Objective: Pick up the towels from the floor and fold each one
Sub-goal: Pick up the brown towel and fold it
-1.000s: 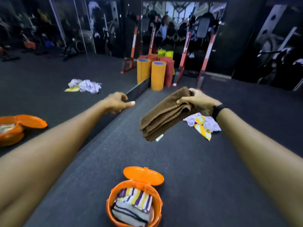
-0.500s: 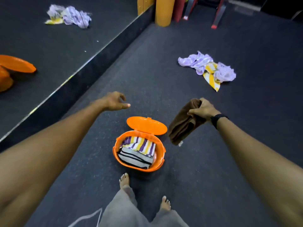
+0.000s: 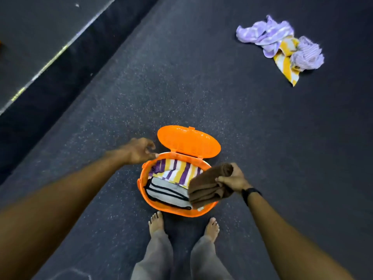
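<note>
My right hand (image 3: 234,179) grips a folded brown towel (image 3: 207,188) over the right side of an orange basket (image 3: 144,196). The basket's lid (image 3: 188,141) stands open at the far side. Inside lie a folded purple, yellow and white striped towel (image 3: 177,172) and a folded grey towel with black stripes (image 3: 167,194). My left hand (image 3: 140,150) hovers at the basket's far left rim, fingers loosely curled, holding nothing. A crumpled heap of lilac and yellow-striped towels (image 3: 282,47) lies on the floor at the far right.
Dark speckled rubber floor (image 3: 201,87) all around. A mirror wall with a dark base strip (image 3: 60,77) runs along the left. My bare feet (image 3: 156,221) stand just in front of the basket.
The view tilted down and closer to the basket. My right hand brought the brown towel left and down over the basket. My left hand dropped to the basket's rim.
</note>
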